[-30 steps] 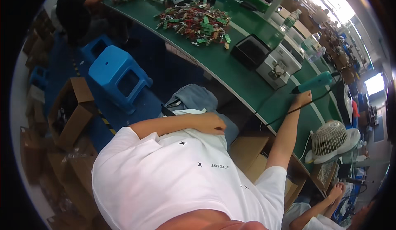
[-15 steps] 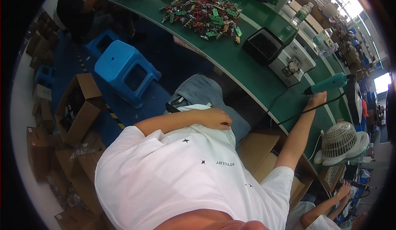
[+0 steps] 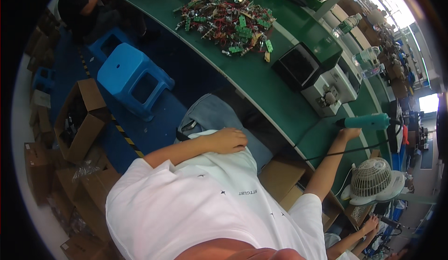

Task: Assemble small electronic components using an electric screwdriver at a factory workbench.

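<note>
My left hand (image 3: 227, 140) lies on the front of my white shirt (image 3: 196, 208) at my lap, its fingers loosely laid down and holding nothing. Out over the green bench at the right, my right hand (image 3: 350, 133) is closed around a teal electric screwdriver (image 3: 368, 121). The tool is nearly level, its dark tip toward the left, and most of the gripping fingers are hidden behind it. A black cord (image 3: 350, 152) crosses in front of my right forearm. Left of the tip stands a white and black boxy device (image 3: 329, 94) with a metal fitting on its front.
A heap of green circuit boards with red wires (image 3: 228, 22) covers part of the green bench (image 3: 261, 73). A white fan (image 3: 371, 180) stands right of my arm. Blue stools (image 3: 128, 66) and open cartons (image 3: 84, 120) are at left. Other people sit at far left and lower right.
The screwdriver has turned from a slant to nearly level in my right hand. My left hand stays at my lap. The whole view has shifted slightly.
</note>
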A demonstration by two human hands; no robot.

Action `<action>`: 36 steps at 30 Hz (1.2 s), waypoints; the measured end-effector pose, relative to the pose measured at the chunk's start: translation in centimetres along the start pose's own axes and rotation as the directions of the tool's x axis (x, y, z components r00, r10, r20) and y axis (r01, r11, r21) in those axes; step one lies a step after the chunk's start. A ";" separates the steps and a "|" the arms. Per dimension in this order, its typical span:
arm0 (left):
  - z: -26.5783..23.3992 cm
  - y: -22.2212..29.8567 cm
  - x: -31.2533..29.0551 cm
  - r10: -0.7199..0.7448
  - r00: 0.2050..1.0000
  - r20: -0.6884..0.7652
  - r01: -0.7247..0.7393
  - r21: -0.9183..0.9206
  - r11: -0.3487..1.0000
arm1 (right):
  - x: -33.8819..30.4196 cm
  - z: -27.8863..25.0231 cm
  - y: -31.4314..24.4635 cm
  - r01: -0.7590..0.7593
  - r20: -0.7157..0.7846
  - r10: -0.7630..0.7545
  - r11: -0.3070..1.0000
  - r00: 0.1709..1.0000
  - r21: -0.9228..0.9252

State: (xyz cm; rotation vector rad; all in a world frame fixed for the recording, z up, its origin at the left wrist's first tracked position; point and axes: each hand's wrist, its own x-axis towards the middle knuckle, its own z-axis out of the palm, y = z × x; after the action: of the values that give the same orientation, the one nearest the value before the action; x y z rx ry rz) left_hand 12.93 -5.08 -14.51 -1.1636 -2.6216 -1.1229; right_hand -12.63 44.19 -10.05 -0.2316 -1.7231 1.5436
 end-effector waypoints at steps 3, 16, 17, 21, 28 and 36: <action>-1.4 -0.6 -0.7 -0.115 0.976 -0.185 0.167 0.295 0.941 | -2.0 2.4 -2.0 -0.044 -0.004 0.044 0.999 0.999 -0.017; -6.3 -0.4 -14.4 -0.636 0.729 -0.253 0.685 0.267 0.678 | -4.9 4.8 -8.4 -0.142 -0.113 0.137 0.989 0.984 -0.031; -6.2 -0.5 -14.1 -0.661 0.694 -0.285 0.718 0.327 0.614 | -5.1 4.8 -8.4 -0.143 -0.080 0.142 0.990 0.987 -0.012; -4.7 -1.9 -11.5 -0.704 0.604 -0.374 0.776 0.476 0.413 | -5.1 4.4 -8.7 -0.139 -0.005 0.139 0.990 0.990 0.028; -6.7 -0.2 -10.1 -0.351 0.729 -0.588 0.667 0.496 0.556 | -5.8 4.9 -8.4 -0.093 -0.036 0.092 0.995 0.995 -0.036; -7.4 2.5 -11.9 -0.288 0.929 -0.232 0.368 0.509 0.778 | -5.7 4.0 -7.7 -0.052 0.005 0.054 0.984 0.999 -0.171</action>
State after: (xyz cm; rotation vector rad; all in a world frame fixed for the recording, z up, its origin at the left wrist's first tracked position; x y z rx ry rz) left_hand 21.44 -16.12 -11.53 -0.4990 -2.8053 -0.3873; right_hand -8.61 35.83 -5.29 -0.3600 -1.8731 1.4366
